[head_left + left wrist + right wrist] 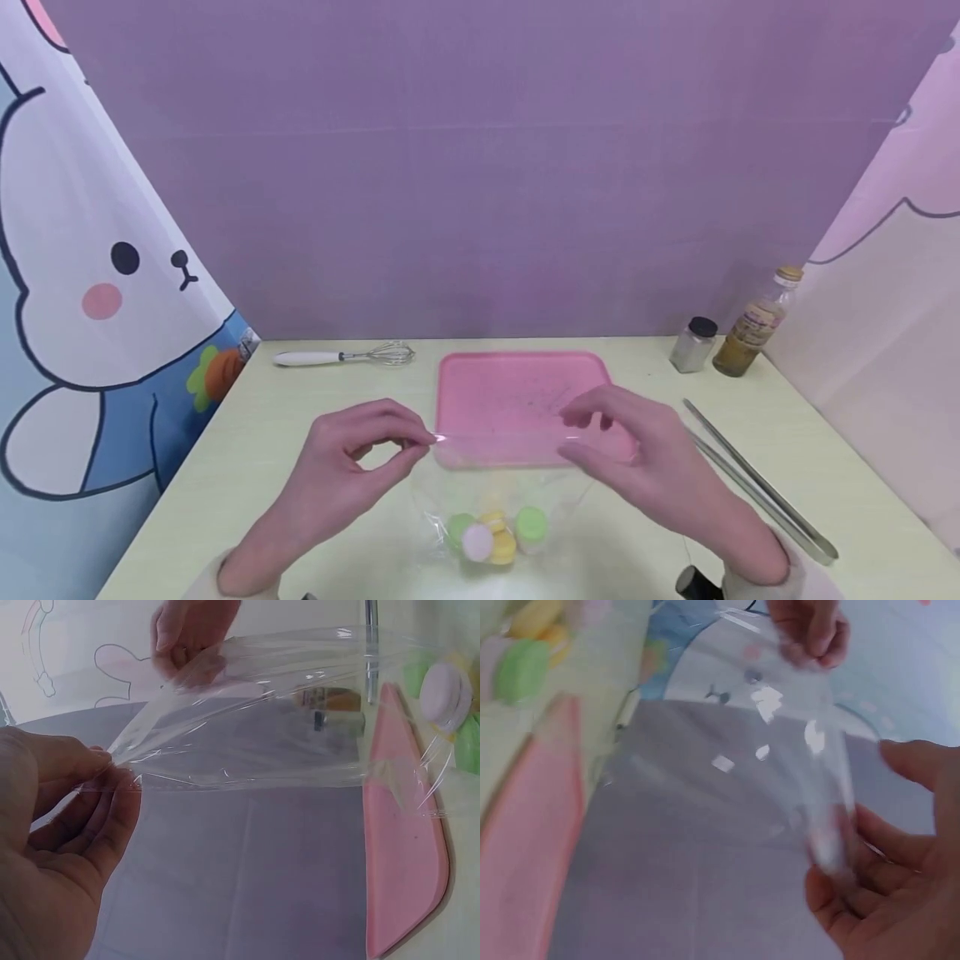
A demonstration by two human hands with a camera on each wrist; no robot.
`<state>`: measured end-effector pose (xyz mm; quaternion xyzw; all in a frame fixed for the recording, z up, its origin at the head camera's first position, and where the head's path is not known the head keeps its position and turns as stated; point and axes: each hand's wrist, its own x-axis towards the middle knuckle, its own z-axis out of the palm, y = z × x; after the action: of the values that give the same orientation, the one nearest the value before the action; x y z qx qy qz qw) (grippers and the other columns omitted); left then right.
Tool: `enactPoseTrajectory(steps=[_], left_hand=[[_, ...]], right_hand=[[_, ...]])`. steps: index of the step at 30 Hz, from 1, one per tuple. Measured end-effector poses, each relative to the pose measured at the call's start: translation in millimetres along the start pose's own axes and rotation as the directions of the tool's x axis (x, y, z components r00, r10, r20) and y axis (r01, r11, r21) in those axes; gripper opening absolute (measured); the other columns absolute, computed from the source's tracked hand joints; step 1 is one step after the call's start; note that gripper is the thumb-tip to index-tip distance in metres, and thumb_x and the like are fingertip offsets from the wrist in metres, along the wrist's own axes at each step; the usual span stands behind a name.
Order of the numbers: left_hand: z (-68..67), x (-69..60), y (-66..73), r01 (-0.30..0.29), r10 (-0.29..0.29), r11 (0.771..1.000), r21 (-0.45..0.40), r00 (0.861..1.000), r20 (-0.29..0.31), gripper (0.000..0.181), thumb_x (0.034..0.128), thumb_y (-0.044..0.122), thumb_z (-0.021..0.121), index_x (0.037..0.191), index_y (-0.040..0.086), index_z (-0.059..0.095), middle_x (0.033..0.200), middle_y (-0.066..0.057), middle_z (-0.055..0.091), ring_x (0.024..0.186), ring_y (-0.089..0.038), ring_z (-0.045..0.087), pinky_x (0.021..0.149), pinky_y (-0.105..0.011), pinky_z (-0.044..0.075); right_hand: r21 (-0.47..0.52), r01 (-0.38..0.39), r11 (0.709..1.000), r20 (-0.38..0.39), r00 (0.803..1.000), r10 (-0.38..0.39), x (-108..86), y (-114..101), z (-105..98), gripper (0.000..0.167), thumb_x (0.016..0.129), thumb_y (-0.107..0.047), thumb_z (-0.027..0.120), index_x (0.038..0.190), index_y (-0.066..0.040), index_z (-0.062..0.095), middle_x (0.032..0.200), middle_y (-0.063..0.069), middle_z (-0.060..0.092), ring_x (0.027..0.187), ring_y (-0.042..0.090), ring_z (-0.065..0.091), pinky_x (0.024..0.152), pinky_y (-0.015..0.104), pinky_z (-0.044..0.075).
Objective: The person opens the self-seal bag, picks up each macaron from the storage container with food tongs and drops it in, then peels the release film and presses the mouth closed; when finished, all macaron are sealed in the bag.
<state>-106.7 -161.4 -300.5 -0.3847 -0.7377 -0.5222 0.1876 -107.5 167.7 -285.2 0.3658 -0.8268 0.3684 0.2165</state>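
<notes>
A clear plastic bag (247, 742) hangs with its top edge across the middle of the head view. Several macarons lie at its bottom: green (532, 524), pale lilac (477, 542) and yellow (503, 547). One top corner is pinched between the thumb and fingers of my left hand (367, 450). At the opposite corner, my right hand (637, 450) holds its thumb well apart from its fingers. In the right wrist view the bag's edge lies against those fingers (877, 870), not gripped by the thumb. Behind the bag, a pink tray (517, 375) is partly covered by it.
A whisk (311, 358) with a white handle lies at the back left of the table. At the back right stand a black-lidded jar (692, 348) and a glass bottle (756, 325) of brownish liquid. Metal tongs (765, 483) lie beside my right forearm.
</notes>
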Motion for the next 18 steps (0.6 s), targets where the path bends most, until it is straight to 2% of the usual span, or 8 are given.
enactPoseTrajectory(steps=[4, 8, 14, 18], left_hand=[[1.5, -0.3, 1.2, -0.006, 0.006, 1.000, 0.002, 1.000, 0.001, 0.029, 0.0835, -0.011, 0.076, 0.097, 0.015, 0.077, 0.094, 0.001, 0.072, 0.081, -0.012, 0.067, 0.073, -0.025, 0.058], [1.2, -2.1, 1.7, -0.010, 0.010, 1.000, 0.019, 1.000, 0.001, 0.028, 0.0837, -0.010, 0.077, 0.097, 0.015, 0.077, 0.093, 0.001, 0.072, 0.081, -0.012, 0.067, 0.073, -0.025, 0.058], [-4.8, -3.0, 2.3, -0.035, 0.035, 0.998, 0.060, 0.999, 0.004, 0.029, 0.0825, -0.010, 0.078, 0.099, 0.014, 0.077, 0.094, 0.003, 0.073, 0.083, -0.011, 0.068, 0.072, -0.023, 0.057], [-7.9, -4.6, 1.9, -0.006, 0.007, 0.995, 0.096, 1.000, -0.010, 0.031, 0.0825, -0.007, 0.080, 0.103, 0.016, 0.077, 0.096, 0.005, 0.074, 0.084, -0.010, 0.069, 0.071, -0.022, 0.058]], right_hand=[[-0.070, 0.002, 0.998, 0.143, 0.990, 0.008, 13.7, -15, 5, 0.019, 0.087, -0.021, 0.081, 0.104, -0.022, 0.071, 0.097, -0.018, 0.066, 0.089, 0.004, 0.061, 0.079, 0.027, 0.053], [-0.116, -0.056, 0.992, 0.236, 0.968, 0.082, 20.2, -21, 6, 0.010, 0.087, -0.019, 0.081, 0.094, -0.021, 0.073, 0.088, -0.020, 0.063, 0.083, 0.001, 0.059, 0.074, 0.026, 0.054], [-0.140, -0.167, 0.976, 0.250, 0.948, 0.198, 17.5, -14, -2, 0.012, 0.088, -0.021, 0.081, 0.086, -0.030, 0.073, 0.080, -0.026, 0.062, 0.074, 0.001, 0.057, 0.065, 0.025, 0.049], [-0.138, -0.206, 0.969, 0.226, 0.946, 0.233, 13.2, -7, -7, 0.015, 0.086, -0.021, 0.083, 0.084, -0.032, 0.072, 0.077, -0.026, 0.062, 0.070, 0.002, 0.056, 0.062, 0.024, 0.047]])
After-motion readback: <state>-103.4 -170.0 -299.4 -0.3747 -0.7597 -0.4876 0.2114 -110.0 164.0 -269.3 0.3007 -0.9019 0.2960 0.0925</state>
